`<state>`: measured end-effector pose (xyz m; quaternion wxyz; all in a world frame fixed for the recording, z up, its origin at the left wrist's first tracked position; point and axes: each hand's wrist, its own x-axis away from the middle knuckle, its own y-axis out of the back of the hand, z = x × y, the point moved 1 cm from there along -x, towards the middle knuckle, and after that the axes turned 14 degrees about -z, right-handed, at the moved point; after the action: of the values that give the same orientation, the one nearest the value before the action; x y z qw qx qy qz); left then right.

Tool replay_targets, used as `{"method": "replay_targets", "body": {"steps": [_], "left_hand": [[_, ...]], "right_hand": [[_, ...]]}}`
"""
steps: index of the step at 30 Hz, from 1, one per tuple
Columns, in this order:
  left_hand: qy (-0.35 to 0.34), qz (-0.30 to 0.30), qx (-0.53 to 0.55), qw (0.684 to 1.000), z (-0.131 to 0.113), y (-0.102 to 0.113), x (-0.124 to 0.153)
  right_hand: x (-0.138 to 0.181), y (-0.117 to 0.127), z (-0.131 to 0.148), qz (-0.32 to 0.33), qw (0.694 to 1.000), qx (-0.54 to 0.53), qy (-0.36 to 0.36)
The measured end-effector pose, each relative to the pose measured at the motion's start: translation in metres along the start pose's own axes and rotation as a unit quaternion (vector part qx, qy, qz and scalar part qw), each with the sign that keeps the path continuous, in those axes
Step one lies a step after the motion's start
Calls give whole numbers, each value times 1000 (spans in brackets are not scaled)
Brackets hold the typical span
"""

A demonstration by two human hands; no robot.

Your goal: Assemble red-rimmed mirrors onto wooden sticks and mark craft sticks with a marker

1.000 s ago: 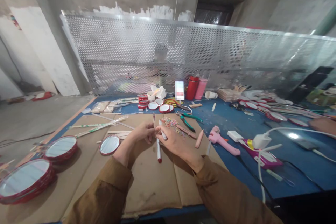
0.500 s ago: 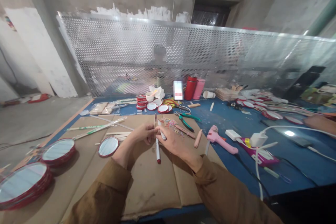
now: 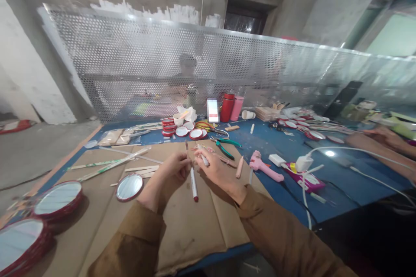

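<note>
My left hand (image 3: 173, 168) is closed, fingers pinched on a thin stick (image 3: 186, 148) that points up and away from me; its lower end is hidden by the fingers. Close beside it, my right hand (image 3: 214, 172) is wrapped round a white marker pen (image 3: 203, 156). A second white marker pen (image 3: 194, 185), with a red end toward me, lies on the cardboard sheet (image 3: 182, 233) just below and between the hands. Beyond the right hand are several small coloured bits (image 3: 208, 149), partly covered by it. A round mirror with a red rim (image 3: 129, 187) rests left of my left wrist.
Large round mirrors (image 3: 58, 199) stand stacked at left. Green-handled pliers (image 3: 225, 149), a pink glue gun (image 3: 264, 168) and a purple power strip (image 3: 305, 179) with cables lie right. Red and pink bottles (image 3: 227, 107) stand behind. Another person's arm (image 3: 383, 149) reaches in at far right.
My view has turned to the right, shifting the scene left. The right hand with its marker pen has drawn slightly apart from the left hand, which keeps the stick.
</note>
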<state>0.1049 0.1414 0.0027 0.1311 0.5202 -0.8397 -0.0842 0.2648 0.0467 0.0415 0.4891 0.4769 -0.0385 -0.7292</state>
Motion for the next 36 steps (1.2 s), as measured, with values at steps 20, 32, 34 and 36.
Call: {"method": "replay_targets", "body": {"steps": [20, 32, 34, 36], "left_hand": [[3, -50, 32, 998, -1, -9, 5], [8, -38, 27, 999, -1, -6, 6], [4, -35, 26, 999, 1, -7, 5], [-2, -33, 23, 999, 2, -7, 4]], "right_hand": [[0, -12, -27, -67, 988, -84, -110], [-1, -10, -23, -97, 988, -103, -68], [1, -10, -20, -99, 989, -101, -36], [2, -10, -17, -85, 991, -96, -22]]}}
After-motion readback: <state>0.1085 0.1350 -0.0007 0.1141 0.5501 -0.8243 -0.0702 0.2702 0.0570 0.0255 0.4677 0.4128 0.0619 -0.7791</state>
